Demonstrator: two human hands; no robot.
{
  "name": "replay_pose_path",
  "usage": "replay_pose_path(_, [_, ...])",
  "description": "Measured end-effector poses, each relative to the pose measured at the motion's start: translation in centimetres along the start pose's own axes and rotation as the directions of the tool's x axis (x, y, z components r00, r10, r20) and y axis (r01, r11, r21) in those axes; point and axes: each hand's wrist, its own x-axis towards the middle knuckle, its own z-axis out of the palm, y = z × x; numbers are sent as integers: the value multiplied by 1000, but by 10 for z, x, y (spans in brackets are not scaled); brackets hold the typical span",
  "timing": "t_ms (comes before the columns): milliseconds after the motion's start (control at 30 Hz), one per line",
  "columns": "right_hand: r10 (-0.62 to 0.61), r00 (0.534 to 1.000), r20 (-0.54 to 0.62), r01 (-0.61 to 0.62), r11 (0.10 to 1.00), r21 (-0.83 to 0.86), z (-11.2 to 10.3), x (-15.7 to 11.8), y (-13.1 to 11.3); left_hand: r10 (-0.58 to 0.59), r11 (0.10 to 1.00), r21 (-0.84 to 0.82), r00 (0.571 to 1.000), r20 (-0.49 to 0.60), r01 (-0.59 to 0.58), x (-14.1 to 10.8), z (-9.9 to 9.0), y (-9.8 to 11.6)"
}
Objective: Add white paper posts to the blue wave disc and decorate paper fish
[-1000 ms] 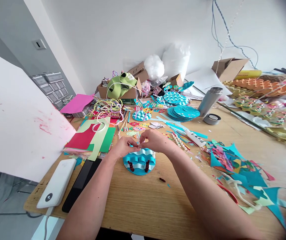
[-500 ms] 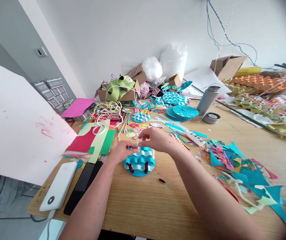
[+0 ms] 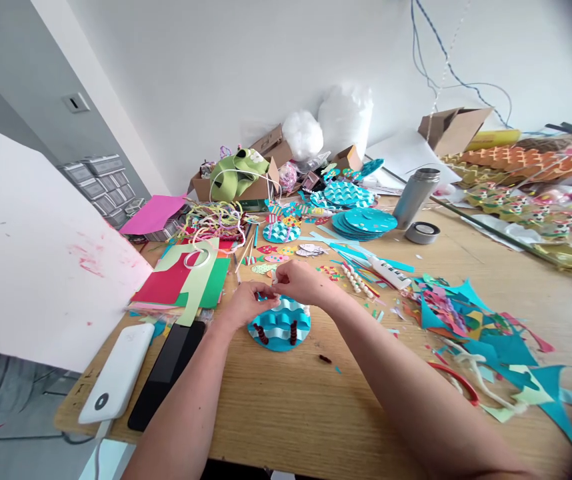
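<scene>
A round blue disc (image 3: 281, 343) with wavy light and dark blue paper strips lies on the table. Two dark red coiled pieces (image 3: 293, 333) stand out on its near half, and small white beads sit along its right edge. Over the disc's far left part my left hand (image 3: 249, 303) has its fingertips pinched together. My right hand (image 3: 299, 281) meets them from the right, its fingers also closed. Whatever lies between the fingertips is too small and hidden to make out. Cut-out paper fish (image 3: 265, 269) lie just beyond the hands.
A glue tube (image 3: 390, 273), a steel bottle (image 3: 416, 200) and stacked blue discs (image 3: 361, 225) stand to the right and back. Paper scraps (image 3: 501, 350) cover the right side. A black phone (image 3: 169, 373) and white power bank (image 3: 117, 373) lie left.
My right hand has lowered and moved slightly left, its fingers now closer against my left fingertips. The right forearm has shifted left, uncovering more of the beads. My left hand has hardly moved.
</scene>
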Motion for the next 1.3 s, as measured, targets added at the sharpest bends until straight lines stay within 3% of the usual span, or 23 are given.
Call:
replay_pose_path(200, [-13,999,41,14,1000,-25,4,1,-1,8,995,103,999,31,-11,-3,-1,11])
replay_pose_path(500, [-24,999,47,27,998,-57,0,-1,-1,49,972,227,998,26,-54,-1,3,7])
replay_pose_path(667, [2,998,-65,-1,1000,23,-17,-5,7,100,964,246,995,29,-104,-1,6,5])
replay_pose_path(833, [3,995,-99,1,999,42,-24,-8,8,119,960,253,993,19,-120,1,8,-3])
replay_pose_path(1133, [15,995,-96,-14,1000,16,-25,-9,8,112,966,236,994,-1,-109,4,10,-12])
replay_pose_path(1300, [13,1000,-4,-13,997,-74,-19,-5,9,111,968,230,994,-13,-105,2,9,-9])
